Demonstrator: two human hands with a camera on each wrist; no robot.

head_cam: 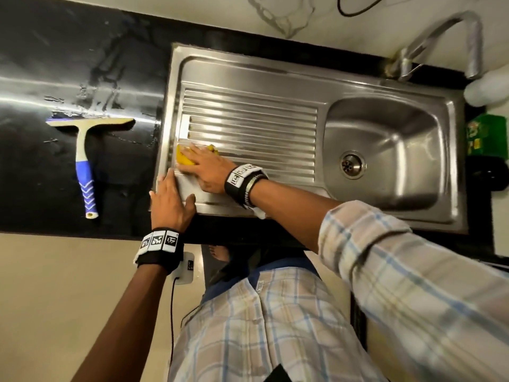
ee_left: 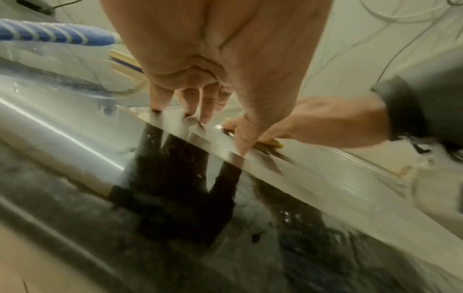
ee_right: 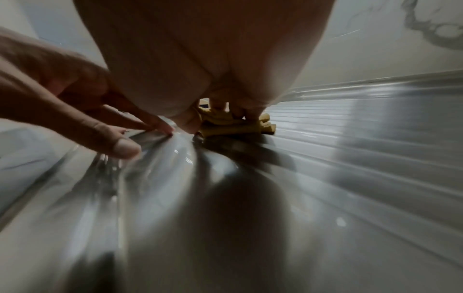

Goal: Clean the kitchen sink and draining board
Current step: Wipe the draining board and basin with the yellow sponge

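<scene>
The steel draining board lies left of the sink basin. At the board's near-left corner my right hand grips a bunched yellow cloth and presses it onto the ribs. The right wrist view shows its fingers bent down over the cloth. My left hand rests with straight fingers on the sink's front-left rim, right beside the other hand. In the left wrist view its fingertips touch the steel edge, and the right hand with the cloth is just behind.
A squeegee with a blue and white handle lies on the wet black counter, left of the sink. The tap arches over the back right. A green container stands right of the basin.
</scene>
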